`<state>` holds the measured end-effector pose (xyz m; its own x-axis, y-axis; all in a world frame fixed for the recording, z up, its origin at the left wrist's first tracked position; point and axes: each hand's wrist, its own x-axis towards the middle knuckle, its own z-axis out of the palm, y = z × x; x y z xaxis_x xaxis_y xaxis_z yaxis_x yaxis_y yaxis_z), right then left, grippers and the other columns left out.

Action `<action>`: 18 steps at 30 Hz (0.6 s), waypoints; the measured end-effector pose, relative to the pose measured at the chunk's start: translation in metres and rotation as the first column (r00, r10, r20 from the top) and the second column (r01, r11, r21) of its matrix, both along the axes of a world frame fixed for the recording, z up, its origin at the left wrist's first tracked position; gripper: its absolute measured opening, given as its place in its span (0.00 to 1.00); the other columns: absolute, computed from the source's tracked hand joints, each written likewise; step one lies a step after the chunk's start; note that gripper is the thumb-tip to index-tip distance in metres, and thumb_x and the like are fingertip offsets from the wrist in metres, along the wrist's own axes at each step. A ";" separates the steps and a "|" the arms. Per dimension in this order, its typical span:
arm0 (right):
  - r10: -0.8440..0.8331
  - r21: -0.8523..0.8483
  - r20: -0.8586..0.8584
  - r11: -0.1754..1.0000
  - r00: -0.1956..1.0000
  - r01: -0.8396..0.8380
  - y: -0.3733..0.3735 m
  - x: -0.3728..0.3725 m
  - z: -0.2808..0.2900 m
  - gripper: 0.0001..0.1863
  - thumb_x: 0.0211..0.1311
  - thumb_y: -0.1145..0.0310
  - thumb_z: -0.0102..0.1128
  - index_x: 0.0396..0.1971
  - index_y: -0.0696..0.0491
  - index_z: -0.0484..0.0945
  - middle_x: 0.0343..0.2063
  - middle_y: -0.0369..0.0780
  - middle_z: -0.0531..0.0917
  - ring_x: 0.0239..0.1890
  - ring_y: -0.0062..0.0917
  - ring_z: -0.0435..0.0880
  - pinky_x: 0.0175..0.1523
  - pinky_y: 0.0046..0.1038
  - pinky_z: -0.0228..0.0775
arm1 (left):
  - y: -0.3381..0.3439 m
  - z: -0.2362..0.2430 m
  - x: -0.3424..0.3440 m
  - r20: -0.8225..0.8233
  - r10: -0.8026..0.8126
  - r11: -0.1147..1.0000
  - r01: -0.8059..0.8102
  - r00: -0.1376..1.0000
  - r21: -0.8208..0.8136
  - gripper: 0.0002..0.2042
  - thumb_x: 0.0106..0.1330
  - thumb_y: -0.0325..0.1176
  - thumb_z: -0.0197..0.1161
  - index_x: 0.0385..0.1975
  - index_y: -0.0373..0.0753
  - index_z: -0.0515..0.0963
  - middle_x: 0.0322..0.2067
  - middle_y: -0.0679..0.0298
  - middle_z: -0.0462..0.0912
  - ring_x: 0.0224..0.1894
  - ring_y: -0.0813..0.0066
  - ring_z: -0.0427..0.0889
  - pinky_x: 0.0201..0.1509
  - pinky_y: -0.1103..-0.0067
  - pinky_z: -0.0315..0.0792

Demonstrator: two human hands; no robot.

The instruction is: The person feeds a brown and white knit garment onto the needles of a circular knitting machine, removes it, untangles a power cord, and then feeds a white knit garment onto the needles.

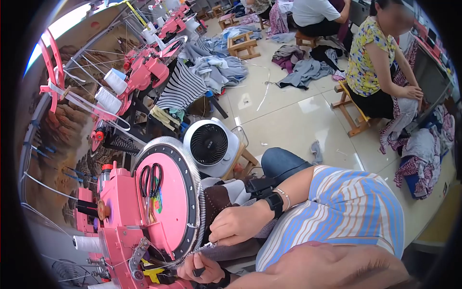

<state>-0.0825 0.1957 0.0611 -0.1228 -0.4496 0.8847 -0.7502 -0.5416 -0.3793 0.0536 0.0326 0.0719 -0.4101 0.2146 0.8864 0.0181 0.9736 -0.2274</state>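
In front of me stands a pink dial linking machine (pixel 115 207) with a toothed metal ring (pixel 199 192) around a round pink plate (pixel 168 207). Brown and grey knit fabric (pixel 216 207) hangs along the ring's near side. My right hand (pixel 243 222), a black watch at its wrist, pinches the fabric's edge right beside the teeth. Below it, my left hand (pixel 204 269) is curled at the ring's lower rim, fingers bent against the fabric edge. A small black piece shows at its fingers. Black-handled scissors (pixel 151 180) rest on the plate.
A white fan (pixel 209 144) stands just beyond the ring. White thread cones (pixel 86 243) sit by the machine; more pink machines (pixel 149 72) line the left. Garment piles (pixel 219 72) and wooden stools (pixel 243 44) cover parts of the floor. A seated co-worker (pixel 373 62) handles cloth at right.
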 end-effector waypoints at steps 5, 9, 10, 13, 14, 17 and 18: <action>-0.019 -0.010 -0.032 1.000 0.999 0.019 0.000 -0.002 0.001 0.07 0.58 0.73 0.57 0.35 0.60 0.73 0.22 0.41 0.71 0.24 0.34 0.73 0.29 0.32 0.66 | 0.014 0.013 -0.008 -0.127 0.026 0.999 -0.030 0.992 -0.029 0.02 0.61 0.31 0.64 0.27 0.43 0.79 0.26 0.68 0.74 0.27 0.72 0.71 0.33 0.78 0.67; -0.034 -0.010 -0.013 0.999 0.999 0.034 -0.003 -0.003 -0.001 0.07 0.58 0.73 0.57 0.35 0.60 0.73 0.22 0.41 0.72 0.26 0.35 0.74 0.30 0.32 0.67 | 0.015 0.012 -0.013 -0.150 0.078 0.996 -0.082 0.986 -0.020 0.03 0.60 0.32 0.66 0.25 0.46 0.80 0.28 0.68 0.74 0.29 0.70 0.70 0.32 0.76 0.66; -0.045 0.001 -0.019 0.999 0.999 0.045 -0.004 -0.003 -0.002 0.07 0.58 0.73 0.57 0.34 0.60 0.73 0.22 0.42 0.72 0.26 0.35 0.74 0.31 0.32 0.67 | 0.013 0.010 -0.014 -0.167 0.062 0.996 -0.072 0.984 -0.051 0.03 0.60 0.33 0.65 0.25 0.45 0.80 0.28 0.68 0.75 0.29 0.70 0.70 0.32 0.76 0.66; -0.034 0.009 0.002 0.999 0.999 0.034 -0.007 -0.003 -0.005 0.07 0.58 0.73 0.57 0.33 0.59 0.73 0.23 0.42 0.73 0.27 0.36 0.75 0.31 0.33 0.68 | 0.008 0.009 -0.018 -0.187 -0.021 0.989 -0.007 0.982 -0.149 0.04 0.60 0.34 0.65 0.26 0.44 0.81 0.26 0.68 0.75 0.27 0.71 0.70 0.30 0.77 0.65; -0.028 0.016 0.009 0.999 1.000 0.028 -0.008 -0.004 -0.006 0.06 0.58 0.73 0.56 0.33 0.59 0.72 0.23 0.42 0.73 0.27 0.36 0.75 0.32 0.33 0.68 | 0.008 0.010 -0.019 -0.178 -0.018 0.989 -0.009 0.984 -0.149 0.05 0.61 0.34 0.64 0.26 0.43 0.81 0.26 0.68 0.75 0.27 0.71 0.70 0.31 0.77 0.65; -0.052 0.022 -0.029 0.998 0.998 0.053 -0.010 -0.005 -0.007 0.06 0.57 0.73 0.56 0.31 0.59 0.72 0.23 0.42 0.73 0.27 0.36 0.75 0.32 0.34 0.68 | 0.013 0.016 -0.020 -0.168 -0.021 0.987 -0.007 0.986 -0.162 0.06 0.61 0.35 0.64 0.26 0.41 0.81 0.26 0.66 0.75 0.28 0.71 0.71 0.31 0.76 0.65; -0.060 0.013 -0.045 0.998 0.997 0.060 -0.010 -0.005 -0.007 0.06 0.57 0.73 0.57 0.30 0.59 0.71 0.23 0.43 0.74 0.27 0.37 0.75 0.32 0.33 0.68 | 0.015 0.019 -0.019 -0.144 -0.028 0.982 0.001 0.989 -0.186 0.06 0.61 0.35 0.64 0.26 0.41 0.81 0.27 0.65 0.76 0.28 0.71 0.71 0.31 0.76 0.65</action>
<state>-0.0877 0.1856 0.0539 -0.1109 -0.4554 0.8834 -0.7974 -0.4897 -0.3525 0.0350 0.0474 0.0908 -0.2757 0.3857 0.8805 -0.0149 0.9142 -0.4051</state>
